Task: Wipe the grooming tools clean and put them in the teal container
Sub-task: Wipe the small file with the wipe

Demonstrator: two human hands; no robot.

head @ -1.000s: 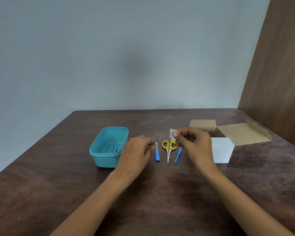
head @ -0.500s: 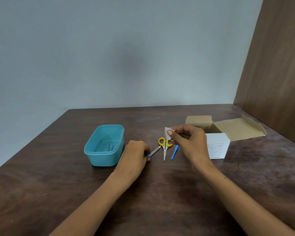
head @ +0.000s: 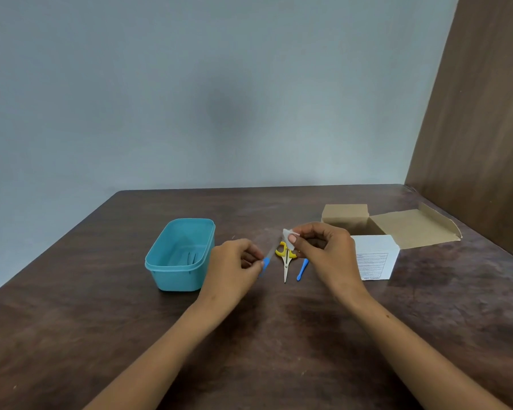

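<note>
Two bare forearms, no sleeves, both hands [head: 234, 267] ungloved, short unpainted nails

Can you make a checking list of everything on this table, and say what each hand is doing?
Surface: dark brown wooden table, worn and blotchy.
Job's things: teal container open, nothing clearly inside; blue-handled nail file lifted by the left hand; yellow-handled scissors and small blue tool lying flat; white wipe in the right hand.
Clutter: open cardboard box with white printed front.
Hands: left hand pinches the file's handle; right hand pinches the wipe above the scissors.
Cables: nothing seen.
Surroundings: pale grey-blue wall; brown wooden panel at right.
</note>
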